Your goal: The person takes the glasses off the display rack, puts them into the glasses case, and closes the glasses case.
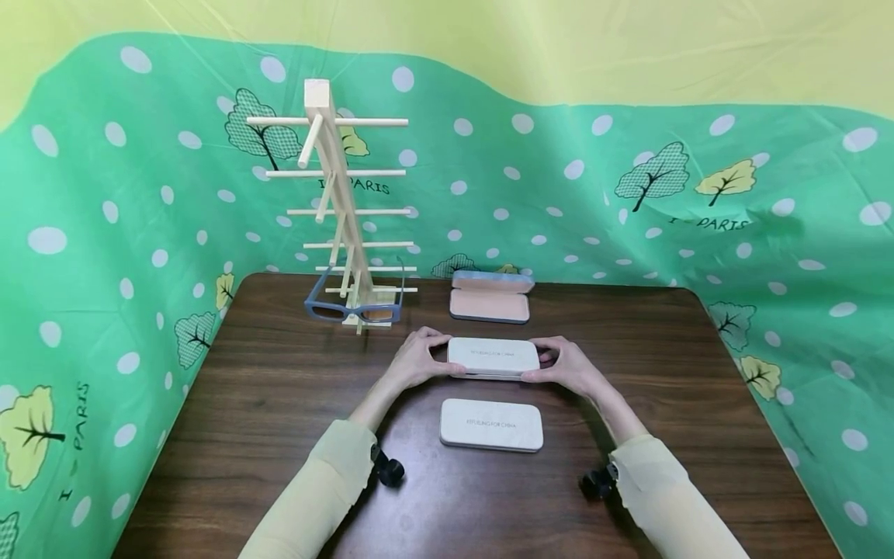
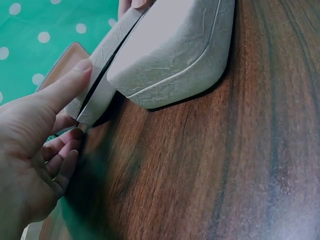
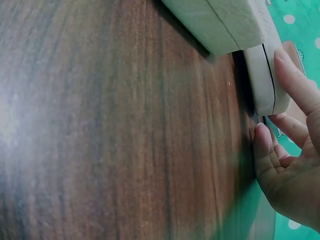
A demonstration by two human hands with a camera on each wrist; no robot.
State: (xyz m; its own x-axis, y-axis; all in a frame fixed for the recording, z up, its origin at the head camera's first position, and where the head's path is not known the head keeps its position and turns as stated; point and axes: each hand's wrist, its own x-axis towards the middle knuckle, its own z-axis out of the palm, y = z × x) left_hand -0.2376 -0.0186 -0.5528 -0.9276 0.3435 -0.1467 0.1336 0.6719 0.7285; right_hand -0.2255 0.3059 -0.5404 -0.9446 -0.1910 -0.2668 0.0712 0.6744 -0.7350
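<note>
My left hand (image 1: 419, 359) pinches the left end of a white glasses case (image 1: 493, 354) with grey lettering on its lid. At the other end, my right hand (image 1: 569, 369) grips the same case between thumb and fingers. A thin dark gap runs along the case's seam in the left wrist view, where the thumb of my left hand (image 2: 30, 130) lies on the lid. Nearer to me, a second white case (image 1: 491, 425) lies closed on the table, touched by neither hand. Behind the held case stands an open blue case (image 1: 489, 304) with a pink lining.
To the left rises a wooden rack (image 1: 342, 202) with several pegs. Blue-framed glasses (image 1: 355, 313) hang low on it. The dark wooden table (image 1: 279, 435) ends at a green and yellow patterned cloth (image 1: 524, 178) behind and at both sides.
</note>
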